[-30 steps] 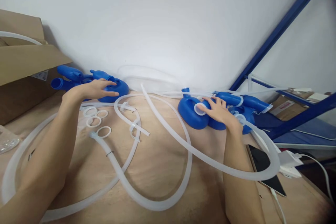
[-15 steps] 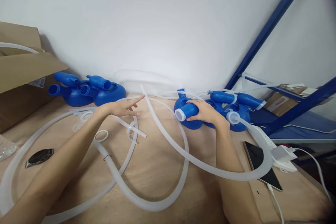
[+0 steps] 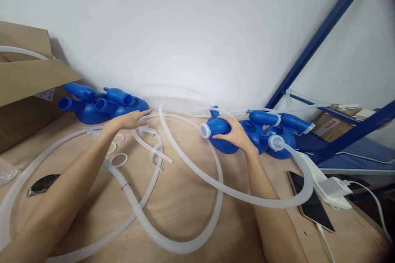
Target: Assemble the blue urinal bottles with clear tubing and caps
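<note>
My right hand point(image 3: 233, 133) is wrapped around the wide neck of a blue plastic urinal bottle point(image 3: 224, 146), whose mouth carries a white ring point(image 3: 205, 130) and faces left. More blue bottles point(image 3: 279, 152) stand close behind it to the right, one with a clear cap joined to a translucent hose point(image 3: 262, 202). That hose loops across the table, its free end pointing up between my hands. My left hand point(image 3: 132, 120) has its fingers stretched out and holds nothing. It is beside another pair of blue bottles point(image 3: 112, 111) at the left.
White rings point(image 3: 119, 160) and a small clear clip point(image 3: 153, 154) lie among hose coils on the table. A wristwatch point(image 3: 43, 185) is at left, near a cardboard box point(image 3: 27, 111). A phone point(image 3: 310, 201) and power strip point(image 3: 333, 191) are at right, below a blue rack point(image 3: 327, 41).
My left hand has moved left, away from the hose's free end, and that end has shifted slightly left. My right hand stays on the bottle, whose mouth sits slightly further left.
</note>
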Available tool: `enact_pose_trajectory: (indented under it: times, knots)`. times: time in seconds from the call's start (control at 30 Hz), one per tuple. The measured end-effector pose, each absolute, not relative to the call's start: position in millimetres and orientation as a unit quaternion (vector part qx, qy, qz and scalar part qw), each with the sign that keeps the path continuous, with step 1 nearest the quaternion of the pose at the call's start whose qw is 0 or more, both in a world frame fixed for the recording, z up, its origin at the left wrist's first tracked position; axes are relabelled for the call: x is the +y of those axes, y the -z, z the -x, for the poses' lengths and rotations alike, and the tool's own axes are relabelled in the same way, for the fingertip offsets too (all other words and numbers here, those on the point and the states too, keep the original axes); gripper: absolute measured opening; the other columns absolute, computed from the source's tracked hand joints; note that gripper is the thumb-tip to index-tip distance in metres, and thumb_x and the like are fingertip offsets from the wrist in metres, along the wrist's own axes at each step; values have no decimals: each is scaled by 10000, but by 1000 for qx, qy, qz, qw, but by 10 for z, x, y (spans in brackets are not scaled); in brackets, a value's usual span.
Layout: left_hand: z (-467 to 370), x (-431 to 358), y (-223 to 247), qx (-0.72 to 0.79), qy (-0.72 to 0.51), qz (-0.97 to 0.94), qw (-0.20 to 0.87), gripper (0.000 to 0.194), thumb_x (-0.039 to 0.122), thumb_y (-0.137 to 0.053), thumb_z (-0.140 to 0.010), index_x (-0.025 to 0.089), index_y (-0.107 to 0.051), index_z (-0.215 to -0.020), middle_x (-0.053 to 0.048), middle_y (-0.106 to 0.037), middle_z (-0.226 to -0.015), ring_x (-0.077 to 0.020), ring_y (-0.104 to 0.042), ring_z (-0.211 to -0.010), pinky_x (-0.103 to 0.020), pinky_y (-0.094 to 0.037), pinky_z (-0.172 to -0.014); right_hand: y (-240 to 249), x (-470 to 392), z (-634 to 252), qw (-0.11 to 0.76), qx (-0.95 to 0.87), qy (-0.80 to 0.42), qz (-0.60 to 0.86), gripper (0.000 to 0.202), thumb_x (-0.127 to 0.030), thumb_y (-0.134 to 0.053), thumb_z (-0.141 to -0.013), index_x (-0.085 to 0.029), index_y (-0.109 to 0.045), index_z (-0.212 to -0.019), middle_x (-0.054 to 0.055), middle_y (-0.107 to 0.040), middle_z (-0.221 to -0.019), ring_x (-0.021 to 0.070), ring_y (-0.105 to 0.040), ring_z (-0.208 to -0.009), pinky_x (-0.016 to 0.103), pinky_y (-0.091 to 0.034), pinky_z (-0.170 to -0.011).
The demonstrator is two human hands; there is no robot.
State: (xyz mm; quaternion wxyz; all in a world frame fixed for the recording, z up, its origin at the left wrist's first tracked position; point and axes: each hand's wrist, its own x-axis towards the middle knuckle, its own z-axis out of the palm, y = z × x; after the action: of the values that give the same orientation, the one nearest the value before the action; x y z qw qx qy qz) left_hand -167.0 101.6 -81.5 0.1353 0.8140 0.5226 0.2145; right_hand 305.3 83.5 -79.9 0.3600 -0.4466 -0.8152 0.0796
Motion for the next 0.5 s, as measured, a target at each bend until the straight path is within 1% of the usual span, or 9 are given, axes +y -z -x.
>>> enact_pose_trajectory:
  times: [0.1, 0.17, 0.2, 0.27, 0.33, 0.37, 0.4, 0.43, 0.5]
  knots:
    - [1500, 955, 667, 540, -211, -808, 99, 637, 647, -490, -903, 165, -723, -1248, -180, -711, -1232, -366, -622, -1217, -479, -451, -1089, 520, 630, -2956, 372, -838, -104, 387, 717, -536, -877, -732, -328, -629, -1372, 71, -655, -1434, 394, -593, -1321, 579, -410, -1156]
    - [1265, 785, 489, 526, -247, -810, 78, 615, 645, -421, -950, 182, -730, -1213, -165, -684, -1304, -354, -571, -1297, -482, -404, -1155, 310, 453, -2829, 365, -845, -80, 383, 814, -575, -892, -699, -310, -597, -1411, 80, -653, -1435, 395, -611, -1296, 567, -450, -1113]
    - [1122, 656, 383, 509, -276, -812, 73, 598, 639, -427, -967, 188, -721, -1227, -156, -674, -1330, -345, -573, -1299, -479, -410, -1156, 219, 362, -2752, 358, -844, -53, 395, 871, -617, -887, -685, -296, -578, -1433, 92, -665, -1405, 392, -632, -1256, 555, -477, -1075]
    - [816, 337, 161, 456, -334, -817, 112, 579, 632, -461, -987, 241, -638, -1375, -110, -654, -1391, -318, -591, -1289, -449, -471, -1107, 78, 191, -2587, 357, -833, 3, 423, 919, -698, -857, -669, -270, -576, -1432, 114, -694, -1320, 381, -679, -1132, 515, -523, -970]
    - [530, 9, -38, 411, -350, -823, 176, 714, 672, -532, -950, 316, -446, -1563, -82, -609, -1459, -325, -583, -1312, -430, -520, -1053, -9, 52, -2432, 383, -810, 32, 442, 866, -764, -801, -686, -257, -619, -1363, 117, -716, -1231, 354, -696, -1019, 463, -538, -865]
    - [412, -129, -116, 403, -338, -830, 189, 809, 700, -604, -896, 350, -389, -1593, -70, -588, -1484, -337, -602, -1282, -428, -543, -1013, -39, -1, -2368, 406, -796, 37, 448, 824, -792, -769, -699, -252, -644, -1309, 115, -723, -1191, 340, -694, -977, 442, -536, -826]
    - [316, -237, -179, 415, -330, -827, 188, 889, 711, -671, -843, 379, -351, -1603, -62, -598, -1464, -338, -644, -1202, -425, -569, -946, -65, -42, -2316, 431, -779, 37, 453, 786, -814, -734, -718, -248, -662, -1258, 113, -727, -1161, 328, -691, -947, 427, -530, -797]
    - [246, -313, -224, 428, -341, -818, 180, 906, 716, -701, -817, 390, -357, -1589, -55, -630, -1402, -328, -678, -1110, -418, -584, -878, -89, -69, -2278, 451, -767, 35, 455, 751, -829, -697, -744, -247, -674, -1218, 111, -730, -1148, 319, -688, -931, 417, -524, -780]
    - [178, -370, -265, 447, -374, -798, 155, 849, 711, -719, -803, 377, -425, -1525, -44, -670, -1268, -298, -701, -959, -396, -585, -768, -135, -83, -2248, 454, -771, 32, 446, 698, -829, -629, -808, -253, -680, -1198, 106, -738, -1161, 312, -692, -934, 407, -512, -770]
